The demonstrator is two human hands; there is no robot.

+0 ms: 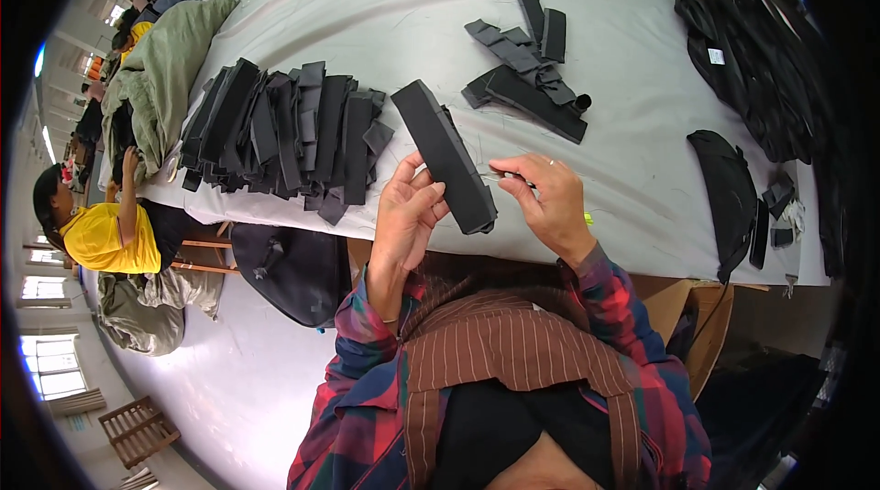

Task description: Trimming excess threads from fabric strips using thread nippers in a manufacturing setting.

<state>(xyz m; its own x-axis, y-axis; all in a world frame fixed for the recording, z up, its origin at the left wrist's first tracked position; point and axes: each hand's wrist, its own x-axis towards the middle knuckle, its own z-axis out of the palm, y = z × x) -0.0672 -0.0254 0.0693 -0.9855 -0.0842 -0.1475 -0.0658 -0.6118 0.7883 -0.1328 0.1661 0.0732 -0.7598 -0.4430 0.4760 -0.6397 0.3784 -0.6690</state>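
**Black strip held aslant between two hands, tool on its right side**

Black strip point(445, 160) raised over the table point(422, 22), just in from the near edge. Long axis slants: top end toward the far left corner, bottom end toward the near edge, a little right. Left hand point(408, 210) touches it, pinching the left long side below the middle, thumb on the face, fingers partly hidden behind. Right hand point(550, 197) off the right long side, close but apart; thumb and forefinger pinch a small dark tool point(515, 176), kind unclear, pointing left at the strip. Judgement: that narrow gap, right hand to right side, matters most.
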